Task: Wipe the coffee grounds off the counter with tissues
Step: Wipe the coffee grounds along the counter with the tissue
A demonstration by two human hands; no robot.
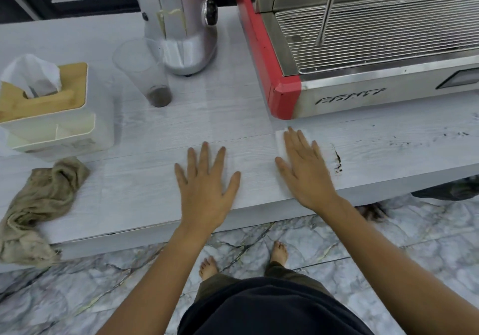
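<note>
A white tissue (pixel 280 140) lies flat on the pale wood-grain counter (pixel 145 179), pressed under my right hand (pixel 303 166), whose fingers are spread flat on it. Dark coffee grounds (pixel 337 162) form a short streak just right of that hand, and more grounds (pixel 425 139) are scattered farther right along the counter. My left hand (pixel 206 182) rests flat on bare counter, fingers apart, holding nothing. A tissue box (pixel 49 117) with a wooden lid and a tissue sticking out stands at the far left.
A red and steel espresso machine (pixel 363 57) fills the back right. A silver grinder (pixel 181 24) stands at the back, a clear plastic cup (pixel 146 73) with grounds in its bottom before it. A crumpled brown rag (pixel 39 205) lies at the counter's front left edge.
</note>
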